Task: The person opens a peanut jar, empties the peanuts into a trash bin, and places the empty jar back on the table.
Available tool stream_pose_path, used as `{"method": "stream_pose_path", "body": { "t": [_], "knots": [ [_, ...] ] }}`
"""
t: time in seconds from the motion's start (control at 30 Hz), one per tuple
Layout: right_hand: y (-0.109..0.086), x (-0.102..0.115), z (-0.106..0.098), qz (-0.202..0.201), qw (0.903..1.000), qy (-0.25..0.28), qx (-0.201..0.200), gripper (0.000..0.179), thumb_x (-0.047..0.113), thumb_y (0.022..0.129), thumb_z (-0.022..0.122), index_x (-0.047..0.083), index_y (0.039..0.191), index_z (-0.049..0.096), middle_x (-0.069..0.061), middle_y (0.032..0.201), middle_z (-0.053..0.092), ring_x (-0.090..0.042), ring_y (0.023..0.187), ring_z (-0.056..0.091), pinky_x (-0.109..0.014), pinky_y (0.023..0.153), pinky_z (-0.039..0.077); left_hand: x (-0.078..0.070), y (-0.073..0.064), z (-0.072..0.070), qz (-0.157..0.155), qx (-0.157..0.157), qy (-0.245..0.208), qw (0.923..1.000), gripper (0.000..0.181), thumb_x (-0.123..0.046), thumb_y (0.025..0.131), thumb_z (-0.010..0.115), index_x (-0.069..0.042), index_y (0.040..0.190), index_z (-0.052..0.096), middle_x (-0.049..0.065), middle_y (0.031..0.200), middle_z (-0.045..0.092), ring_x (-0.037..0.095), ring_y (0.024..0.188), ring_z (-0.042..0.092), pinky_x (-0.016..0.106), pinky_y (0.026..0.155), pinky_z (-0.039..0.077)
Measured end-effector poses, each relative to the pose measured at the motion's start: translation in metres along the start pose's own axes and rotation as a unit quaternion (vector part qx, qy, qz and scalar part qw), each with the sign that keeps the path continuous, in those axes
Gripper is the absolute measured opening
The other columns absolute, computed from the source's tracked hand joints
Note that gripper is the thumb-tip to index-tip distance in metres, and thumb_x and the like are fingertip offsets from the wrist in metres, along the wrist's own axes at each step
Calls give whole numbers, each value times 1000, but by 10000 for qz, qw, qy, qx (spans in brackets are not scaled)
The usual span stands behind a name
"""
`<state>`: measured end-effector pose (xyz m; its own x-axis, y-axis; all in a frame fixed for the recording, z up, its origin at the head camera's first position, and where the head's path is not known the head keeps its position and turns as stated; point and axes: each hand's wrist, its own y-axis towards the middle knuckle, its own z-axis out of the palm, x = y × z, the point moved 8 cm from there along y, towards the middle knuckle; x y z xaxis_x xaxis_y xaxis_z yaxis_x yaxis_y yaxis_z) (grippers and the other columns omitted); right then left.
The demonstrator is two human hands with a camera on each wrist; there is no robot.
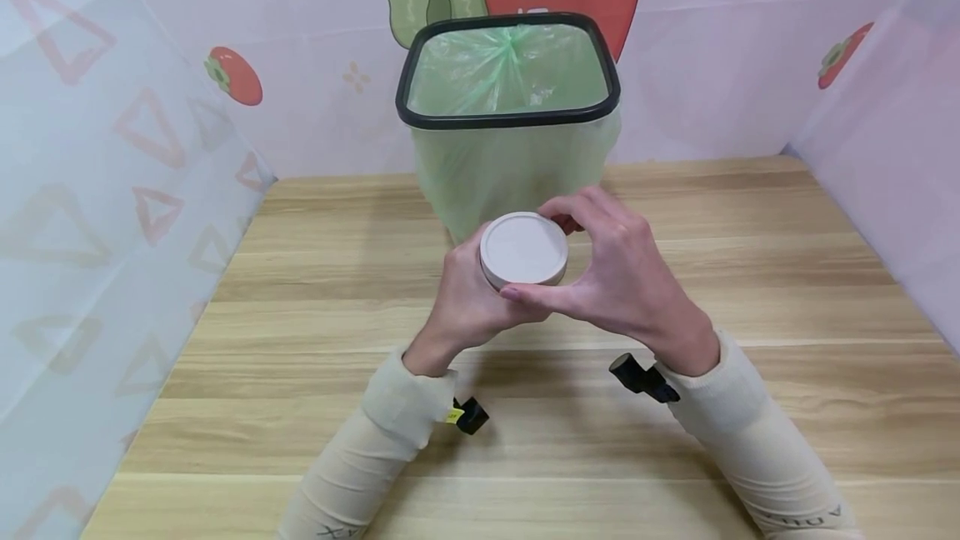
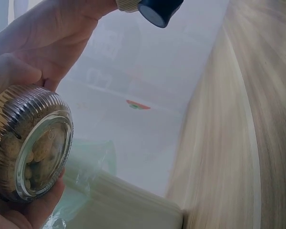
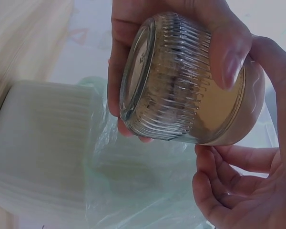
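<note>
A ribbed glass jar (image 3: 174,90) with a white lid (image 1: 523,248) is held up over the table, in front of the bin. My left hand (image 1: 468,294) grips the jar's body from the side. Thumb and fingers of my right hand (image 1: 626,261) curve round the lid and hold it at its rim, the lid's flat top facing the head camera. Through the glass base, the left wrist view shows tan, rounded pieces (image 2: 42,148) in the lower part of the jar. Above them, the glass near the lid looks clear in the right wrist view.
A pale bin (image 1: 517,157) with a black rim (image 1: 510,120) and a green plastic liner (image 1: 450,82) stands just beyond my hands. The wood-grain table (image 1: 322,298) runs back to a printed cloth wall (image 1: 315,90). A small black camera sits on each wrist.
</note>
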<state>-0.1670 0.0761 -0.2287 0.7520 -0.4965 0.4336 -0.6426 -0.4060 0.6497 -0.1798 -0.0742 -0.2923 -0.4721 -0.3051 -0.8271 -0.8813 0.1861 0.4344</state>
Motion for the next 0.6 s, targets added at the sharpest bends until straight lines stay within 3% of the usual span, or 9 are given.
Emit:
{"method": "stream_pose_path", "body": {
  "t": [0.6],
  "knots": [
    [0, -2, -3, 58, 9989, 364, 306, 72, 39, 67, 98, 7, 125, 72, -5, 118, 72, -18, 105, 67, -39, 89, 56, -3, -1, 2, -46, 43, -52, 10000, 80, -12, 61, 97, -7, 133, 63, 7, 123, 73, 21, 112, 69, 37, 100, 58]
  ]
}}
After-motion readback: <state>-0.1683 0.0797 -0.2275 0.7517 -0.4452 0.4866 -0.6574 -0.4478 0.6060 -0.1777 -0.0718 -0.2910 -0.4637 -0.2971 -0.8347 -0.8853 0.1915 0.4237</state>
